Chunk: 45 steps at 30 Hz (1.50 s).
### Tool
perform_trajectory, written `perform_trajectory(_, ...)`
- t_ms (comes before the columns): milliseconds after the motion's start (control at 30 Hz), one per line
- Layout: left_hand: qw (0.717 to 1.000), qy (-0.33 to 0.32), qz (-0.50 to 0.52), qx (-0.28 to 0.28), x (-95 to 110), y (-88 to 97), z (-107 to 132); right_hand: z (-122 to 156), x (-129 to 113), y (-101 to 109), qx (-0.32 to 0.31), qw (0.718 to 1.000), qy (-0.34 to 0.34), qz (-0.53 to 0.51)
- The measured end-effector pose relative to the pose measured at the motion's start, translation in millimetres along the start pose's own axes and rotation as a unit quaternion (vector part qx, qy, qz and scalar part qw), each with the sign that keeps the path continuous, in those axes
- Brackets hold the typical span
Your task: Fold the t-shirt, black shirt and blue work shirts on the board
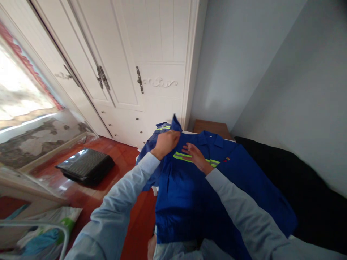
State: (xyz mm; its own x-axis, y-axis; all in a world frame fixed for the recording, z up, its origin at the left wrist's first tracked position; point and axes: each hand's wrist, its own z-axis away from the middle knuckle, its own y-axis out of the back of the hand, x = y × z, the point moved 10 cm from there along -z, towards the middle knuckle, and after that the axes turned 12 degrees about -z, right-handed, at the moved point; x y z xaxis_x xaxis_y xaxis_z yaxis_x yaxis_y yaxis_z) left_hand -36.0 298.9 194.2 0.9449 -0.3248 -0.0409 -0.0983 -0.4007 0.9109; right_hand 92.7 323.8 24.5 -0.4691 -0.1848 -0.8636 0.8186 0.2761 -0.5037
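A blue work jacket [187, 195] with yellow-green and grey reflective stripes lies spread out in front of me, its collar at the far end. My left hand [167, 142] is closed on the jacket's cloth near its left shoulder, and a pointed blue fold sticks up above the fist. My right hand [197, 156] hovers over or rests on the chest stripe, fingers apart and slightly blurred; whether it touches the cloth I cannot tell. One sleeve hangs at the left, while the other stretches out to the lower right.
A white wardrobe [159, 47] with dark handles stands ahead. Behind the collar is a brown wooden surface [211, 127]. Black cloth [287, 173] lies at the right. On the reddish floor sits a black plastic-wrapped package [86, 166]; a metal rail [40, 224] and bags fill the lower left.
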Motion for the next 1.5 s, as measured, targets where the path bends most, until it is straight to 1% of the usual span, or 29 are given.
perform_trajectory(67, 0.987, -0.145, 0.02, -0.064, 62, -19.2, 10, 0, -15, 6, 0.016, 0.997, -0.015, -0.079)
perform_trajectory(100, 0.976, -0.196, 0.036, -0.089, 85, -29.1, 19, 0, -23, 8, 0.013, 0.994, -0.021, -0.107)
perform_trajectory(133, 0.965, -0.231, 0.055, -0.11, 101, -38.4, 29, 1, -30, 12, 0.007, 0.991, -0.025, -0.128)
perform_trajectory(167, 0.958, -0.249, 0.075, -0.122, 112, -46.7, 39, 2, -36, 17, 0.003, 0.989, -0.028, -0.143)
perform_trajectory(200, 0.955, -0.251, 0.089, -0.128, 115, -54.2, 49, 3, -39, 24, 0.003, 0.988, -0.033, -0.15)
perform_trajectory(267, 0.962, -0.226, 0.089, -0.123, 108, -68.2, 67, 8, -34, 45, 0.02, 0.989, -0.06, -0.132)
perform_trajectory(367, 0.981, -0.157, 0.036, -0.108, 79, -86.0, 92, 15, -11, 82, 0.08, 0.989, -0.117, -0.048)
perform_trajectory(400, 0.984, -0.138, 0.025, -0.106, 69, -90.1, 99, 16, -5, 94, 0.101, 0.987, -0.127, -0.013)
perform_trajectory(433, 0.987, -0.121, 0.019, -0.102, 60, -92.6, 106, 14, -3, 105, 0.122, 0.985, -0.122, 0.028)
perform_trajectory(500, 0.992, -0.095, 0.011, -0.084, 46, -92.0, 114, 6, -14, 121, 0.157, 0.977, -0.077, 0.118)
perform_trajectory(567, 0.996, -0.075, -0.003, -0.052, 35, -85.8, 117, -9, -37, 131, 0.186, 0.963, -0.014, 0.192)
perform_trajectory(633, 0.997, -0.071, -0.019, -0.036, 30, -82.5, 118, -28, -60, 136, 0.209, 0.951, 0.029, 0.227)
perform_trajectory(667, 0.996, -0.074, -0.025, -0.039, 29, -83.8, 118, -39, -70, 135, 0.211, 0.946, 0.041, 0.241)
perform_trajectory(700, 0.995, -0.081, -0.029, -0.046, 30, -86.7, 118, -51, -79, 129, 0.203, 0.939, 0.056, 0.271)
perform_trajectory(733, 0.994, -0.088, -0.03, -0.055, 31, -90.7, 119, -64, -86, 118, 0.181, 0.929, 0.07, 0.316)
perform_trajectory(767, 0.993, -0.094, -0.03, -0.063, 32, -95.1, 119, -77, -89, 102, 0.144, 0.914, 0.084, 0.371)
perform_trajectory(800, 0.993, -0.097, -0.029, -0.067, 33, -99.2, 120, -89, -88, 83, 0.096, 0.892, 0.098, 0.432)
perform_trajectory(833, 0.993, -0.097, -0.028, -0.068, 35, -102.7, 121, -100, -83, 60, 0.041, 0.864, 0.112, 0.49)
perform_trajectory(900, 0.994, -0.091, -0.024, -0.06, 36, -107.9, 125, -115, -62, 19, -0.067, 0.807, 0.133, 0.571)
perform_trajectory(933, 0.995, -0.085, -0.023, -0.051, 37, -109.5, 128, -121, -49, 3, -0.11, 0.782, 0.137, 0.598)
perform_trajectory(967, 0.996, -0.079, -0.023, -0.04, 38, -110.7, 132, -125, -36, -9, -0.143, 0.759, 0.133, 0.621)
perform_trajectory(1000, 0.997, -0.072, -0.024, -0.027, 38, -111.6, 135, -130, -23, -15, -0.166, 0.741, 0.122, 0.639)
perform_trajectory(1033, 0.998, -0.065, -0.023, -0.013, 39, -112.3, 139, -133, -12, -18, -0.178, 0.728, 0.108, 0.653)
perform_trajectory(1100, 0.999, -0.047, -0.019, 0.011, 40, -114.1, 148, -139, 4, -16, -0.185, 0.717, 0.081, 0.667)
perform_trajectory(1167, 0.999, -0.028, -0.011, 0.028, 39, -116.0, 154, -142, 13, -10, -0.185, 0.712, 0.07, 0.674)
perform_trajectory(1233, 0.999, -0.017, -0.001, 0.038, 40, -117.4, 159, -144, 19, -3, -0.184, 0.705, 0.074, 0.681)
perform_trajectory(1300, 0.999, -0.01, 0.014, 0.04, 39, -117.6, 160, -145, 21, 1, -0.183, 0.705, 0.084, 0.68)
perform_trajectory(1367, 0.999, -0.002, 0.029, 0.039, 39, -117.1, 160, -147, 22, 5, -0.179, 0.714, 0.091, 0.671)
perform_trajectory(1500, 0.998, 0.012, 0.043, 0.049, 37, -116.3, 160, -151, 20, 13, -0.144, 0.72, 0.091, 0.672)
